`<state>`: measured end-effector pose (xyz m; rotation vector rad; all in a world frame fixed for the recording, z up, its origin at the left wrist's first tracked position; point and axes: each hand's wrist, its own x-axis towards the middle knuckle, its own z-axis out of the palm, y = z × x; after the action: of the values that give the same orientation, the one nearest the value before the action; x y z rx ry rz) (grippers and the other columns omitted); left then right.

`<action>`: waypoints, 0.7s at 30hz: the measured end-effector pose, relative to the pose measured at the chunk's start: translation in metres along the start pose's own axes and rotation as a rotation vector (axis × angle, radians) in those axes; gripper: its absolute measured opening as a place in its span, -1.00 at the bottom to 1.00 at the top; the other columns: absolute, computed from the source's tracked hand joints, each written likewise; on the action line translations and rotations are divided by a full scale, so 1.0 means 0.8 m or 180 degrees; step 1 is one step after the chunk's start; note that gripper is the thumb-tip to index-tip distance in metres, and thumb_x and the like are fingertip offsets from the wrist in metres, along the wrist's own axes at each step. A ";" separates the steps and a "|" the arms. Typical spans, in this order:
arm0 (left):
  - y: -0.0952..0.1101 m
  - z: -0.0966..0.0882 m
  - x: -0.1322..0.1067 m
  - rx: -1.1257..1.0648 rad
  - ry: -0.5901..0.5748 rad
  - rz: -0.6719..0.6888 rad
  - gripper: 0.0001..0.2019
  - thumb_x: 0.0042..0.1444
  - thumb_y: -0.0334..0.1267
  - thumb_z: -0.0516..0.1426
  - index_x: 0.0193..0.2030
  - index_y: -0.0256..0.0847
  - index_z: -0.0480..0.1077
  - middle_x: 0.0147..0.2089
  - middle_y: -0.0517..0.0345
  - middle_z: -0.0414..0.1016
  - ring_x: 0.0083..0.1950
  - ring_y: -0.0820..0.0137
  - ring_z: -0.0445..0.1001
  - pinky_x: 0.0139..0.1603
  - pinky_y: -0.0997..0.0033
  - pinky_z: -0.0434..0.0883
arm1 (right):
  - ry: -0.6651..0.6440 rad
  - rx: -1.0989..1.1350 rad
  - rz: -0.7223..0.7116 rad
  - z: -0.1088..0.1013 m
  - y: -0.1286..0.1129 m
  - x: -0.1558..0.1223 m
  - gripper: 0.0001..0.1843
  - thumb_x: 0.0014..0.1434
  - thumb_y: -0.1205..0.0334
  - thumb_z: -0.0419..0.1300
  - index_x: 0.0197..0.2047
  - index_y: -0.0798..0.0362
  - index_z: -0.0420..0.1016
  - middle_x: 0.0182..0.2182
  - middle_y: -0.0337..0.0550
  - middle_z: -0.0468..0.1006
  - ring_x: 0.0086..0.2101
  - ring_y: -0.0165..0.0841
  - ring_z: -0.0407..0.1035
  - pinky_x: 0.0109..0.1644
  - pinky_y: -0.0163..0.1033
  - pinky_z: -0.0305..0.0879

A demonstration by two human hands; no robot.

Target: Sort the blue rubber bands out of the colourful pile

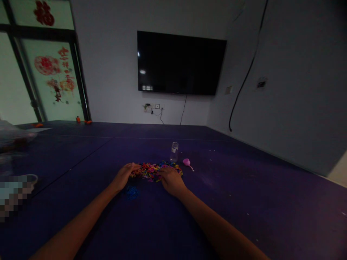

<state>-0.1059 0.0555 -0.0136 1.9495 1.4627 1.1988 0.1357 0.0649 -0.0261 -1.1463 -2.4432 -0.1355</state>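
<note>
Two bare hands are at one low, spread-out heap of thin, many-coloured loops that look like rubber bands, too many to count, lying on the floor in front of the person. The left hand lies open at the heap's left end, its fingers stretched along the edge. The right hand is palm-down over the right part with its fingers bent; whether it grips any loops, I cannot tell.

One small, loose blue bunch of similar strands lies apart, just beside the left wrist. One clear plastic bottle with a pale label stands upright just behind the heap's right part, and one pink, rounded, balloon-like piece with a thin tail lies near it, to the right.

The dark purple-blue floor is smooth, with straight seams and scattered pale specks. On the grey wall hangs one wide black television, its screen dark; a glazed door with red decorations stands to the left. The room is dim.
</note>
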 end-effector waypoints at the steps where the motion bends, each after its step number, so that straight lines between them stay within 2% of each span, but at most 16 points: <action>1: 0.003 -0.003 -0.001 -0.0036 0.0052 -0.0075 -0.38 0.17 0.12 -0.22 -0.23 -0.21 0.56 -0.04 -0.02 0.55 0.07 0.19 0.42 0.17 0.17 0.23 | 0.0016 0.0014 0.0000 0.000 0.001 -0.001 -0.63 0.16 0.39 0.00 -0.01 0.06 0.47 -0.02 -0.07 0.48 -0.01 -0.27 0.30 0.14 -0.16 0.10; 5: 0.009 -0.015 -0.003 -0.0016 0.0151 -0.0357 -0.36 0.10 0.22 -0.17 -0.54 -0.19 0.54 -0.35 -0.01 0.62 -0.16 0.19 0.52 0.06 0.26 0.29 | 0.0062 0.0048 0.0010 -0.003 0.004 -0.002 -0.66 0.16 0.41 -0.01 -0.07 0.06 0.50 -0.03 -0.08 0.49 0.00 -0.28 0.30 0.13 -0.18 0.13; 9: 0.010 -0.015 -0.008 0.0173 0.0044 -0.0483 -0.29 0.05 0.28 -0.20 -0.73 -0.18 0.44 -0.56 0.02 0.54 -0.41 0.28 0.49 -0.19 0.36 0.34 | 0.0072 0.0053 0.0037 -0.003 0.005 -0.003 -0.66 0.16 0.42 -0.02 -0.10 0.05 0.50 -0.05 -0.09 0.50 0.00 -0.29 0.31 0.11 -0.19 0.15; 12: 0.013 -0.012 -0.011 0.0242 -0.0074 -0.0589 -0.27 0.05 0.30 -0.23 -0.78 -0.19 0.39 -0.70 0.06 0.41 -0.57 0.36 0.39 -0.38 0.41 0.31 | 0.0080 0.0032 0.0042 -0.004 0.005 -0.003 -0.66 0.15 0.43 -0.01 -0.10 0.06 0.51 -0.04 -0.08 0.50 0.01 -0.29 0.30 0.11 -0.20 0.15; 16: 0.019 -0.016 -0.014 0.0221 -0.0216 -0.0622 -0.28 0.06 0.29 -0.24 -0.82 -0.16 0.33 -0.80 0.11 0.29 -0.66 0.39 0.31 -0.47 0.42 0.27 | 0.0088 0.0031 0.0043 -0.006 0.005 -0.003 -0.66 0.15 0.43 -0.01 -0.09 0.06 0.50 -0.04 -0.08 0.50 0.01 -0.30 0.31 0.11 -0.21 0.15; 19: 0.024 -0.026 -0.015 0.0455 -0.0145 -0.0686 -0.31 0.07 0.27 -0.22 -0.83 -0.14 0.26 -0.83 0.13 0.23 -0.70 0.37 0.30 -0.51 0.40 0.26 | 0.0062 0.0034 0.0057 -0.008 0.005 -0.004 -0.65 0.16 0.43 -0.01 -0.08 0.06 0.50 -0.04 -0.08 0.50 0.00 -0.29 0.31 0.11 -0.21 0.16; 21: 0.027 -0.033 -0.017 0.0707 -0.0015 -0.0884 -0.33 0.08 0.26 -0.21 -0.83 -0.14 0.20 -0.82 0.13 0.25 -0.72 0.34 0.32 -0.55 0.40 0.24 | 0.0045 0.0033 0.0071 -0.008 0.005 -0.004 -0.65 0.15 0.43 -0.01 -0.07 0.05 0.50 -0.03 -0.08 0.50 0.01 -0.29 0.31 0.10 -0.19 0.17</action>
<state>-0.1168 0.0314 0.0117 1.8036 1.8598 0.9429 0.1426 0.0636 -0.0220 -1.1639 -2.4152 -0.1238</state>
